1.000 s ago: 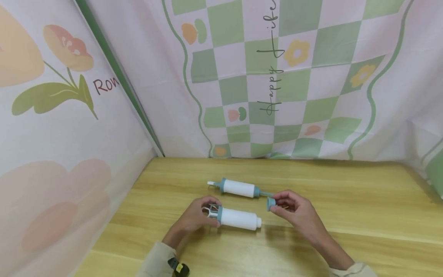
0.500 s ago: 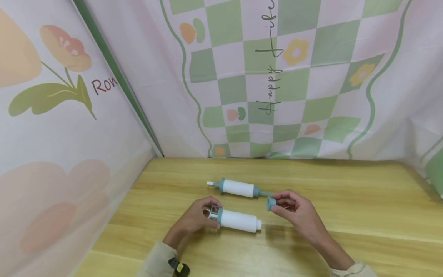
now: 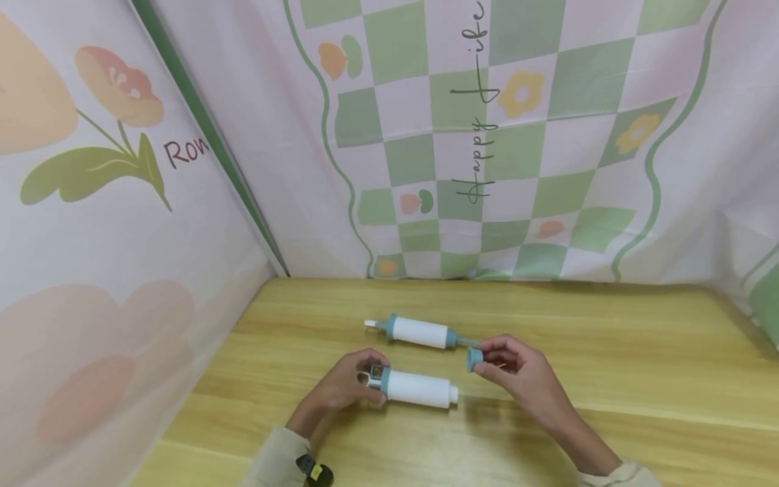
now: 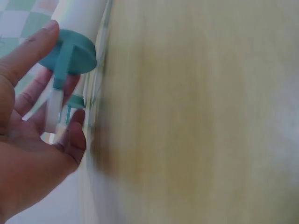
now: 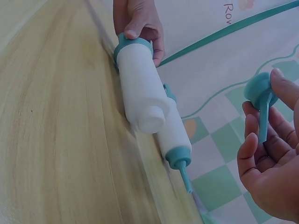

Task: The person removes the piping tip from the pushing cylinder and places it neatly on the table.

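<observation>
In the head view my left hand [image 3: 345, 380] grips one end of a white, syringe-like barrel [image 3: 420, 388], thumb and fingers around its teal collar [image 4: 77, 55]. A teal and white handle piece [image 4: 55, 105] sticks out of the collar into the palm. The barrel's other end has a bare, short white neck [image 5: 151, 120]. Across from it, my right hand [image 3: 522, 365] pinches a teal nozzle [image 5: 259, 95], a flared cup with a thin tube. Its cup faces the neck, with a gap between them.
Behind the held barrel, a similar white syringe [image 3: 421, 332] lies on the wooden table [image 3: 608, 338], its teal nozzle tube [image 5: 185, 176] attached and reaching near my right fingers. A patterned curtain [image 3: 517, 169] stands along the back, and a printed panel [image 3: 122, 237] at left.
The barrel in my left hand has turned slightly about its length, and its neck end dips a little. My right hand and the nozzle are almost still.
</observation>
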A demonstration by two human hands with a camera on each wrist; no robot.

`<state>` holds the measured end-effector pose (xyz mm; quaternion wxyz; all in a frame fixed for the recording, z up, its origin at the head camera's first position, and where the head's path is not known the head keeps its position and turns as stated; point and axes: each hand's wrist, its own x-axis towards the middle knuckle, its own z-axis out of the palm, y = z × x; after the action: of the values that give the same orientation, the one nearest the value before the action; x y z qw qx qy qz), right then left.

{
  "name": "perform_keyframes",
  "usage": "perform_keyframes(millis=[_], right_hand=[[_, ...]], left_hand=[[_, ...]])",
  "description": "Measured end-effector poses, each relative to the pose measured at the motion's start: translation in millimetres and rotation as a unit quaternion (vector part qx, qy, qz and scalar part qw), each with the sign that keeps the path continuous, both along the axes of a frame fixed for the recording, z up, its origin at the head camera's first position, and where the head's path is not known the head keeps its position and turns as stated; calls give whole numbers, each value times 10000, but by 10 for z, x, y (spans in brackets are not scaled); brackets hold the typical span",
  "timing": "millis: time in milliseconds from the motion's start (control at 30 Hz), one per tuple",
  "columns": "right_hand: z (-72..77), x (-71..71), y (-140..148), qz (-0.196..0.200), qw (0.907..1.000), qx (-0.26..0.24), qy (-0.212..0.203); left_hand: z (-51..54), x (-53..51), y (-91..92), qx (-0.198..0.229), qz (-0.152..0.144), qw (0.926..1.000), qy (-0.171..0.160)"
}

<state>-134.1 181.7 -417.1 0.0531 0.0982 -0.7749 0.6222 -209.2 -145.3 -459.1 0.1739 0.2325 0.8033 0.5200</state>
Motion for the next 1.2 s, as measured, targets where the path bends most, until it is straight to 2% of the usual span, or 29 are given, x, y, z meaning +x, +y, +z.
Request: perform_keyframes(millis=[233,733,967,1200], right_hand=[[-7,3,-13,23,10000,-23,-10],[3,24,-28,51,9999,-90,35],[-3,26,-35,19,10000,-24,88],[-4,22,-47,-63,9998,48,185]], left_hand=[[-11,-8,-9,-90,-54,9999,58],[54,3,-30,-179,-351,9990,218],[121,38,-42,-36,-298,9988,377],[211,76,-14,-229,-38,9967,773]])
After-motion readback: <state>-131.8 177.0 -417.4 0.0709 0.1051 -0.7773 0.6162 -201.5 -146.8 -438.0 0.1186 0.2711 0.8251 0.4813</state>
